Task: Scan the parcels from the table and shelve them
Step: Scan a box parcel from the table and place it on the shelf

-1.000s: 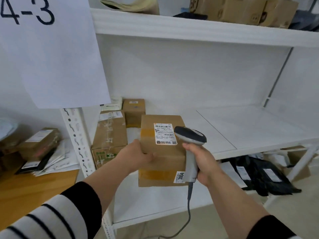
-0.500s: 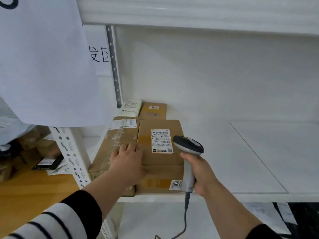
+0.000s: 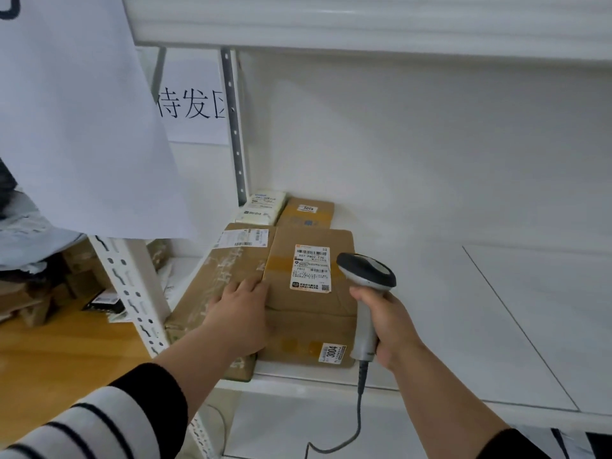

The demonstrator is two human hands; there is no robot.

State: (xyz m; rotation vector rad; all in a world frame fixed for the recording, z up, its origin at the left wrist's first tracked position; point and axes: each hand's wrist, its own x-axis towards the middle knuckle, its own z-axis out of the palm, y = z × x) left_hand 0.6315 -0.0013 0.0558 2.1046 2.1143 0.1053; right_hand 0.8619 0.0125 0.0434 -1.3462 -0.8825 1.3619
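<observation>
A brown cardboard parcel [image 3: 309,321] with a white shipping label and a "3004" sticker lies flat on the white shelf board [image 3: 463,326], near its front edge. My left hand [image 3: 238,316] lies on the parcel's left edge, fingers over the seam with the neighbouring taped box [image 3: 228,263]. My right hand [image 3: 387,323] grips the handle of a grey corded barcode scanner [image 3: 366,273]. The scanner head hovers just right of the parcel's label.
Behind the parcel sit a small box marked "3015" [image 3: 308,213] and white packets [image 3: 263,207]. A large paper sign [image 3: 79,111] hangs at the left over the perforated upright [image 3: 132,293]. The wooden table [image 3: 49,352] with more parcels is at the far left.
The parcel went from being held in front of the shelf to lying on the board beside the taped box. My view has moved closer; the scanner stayed in my right hand.
</observation>
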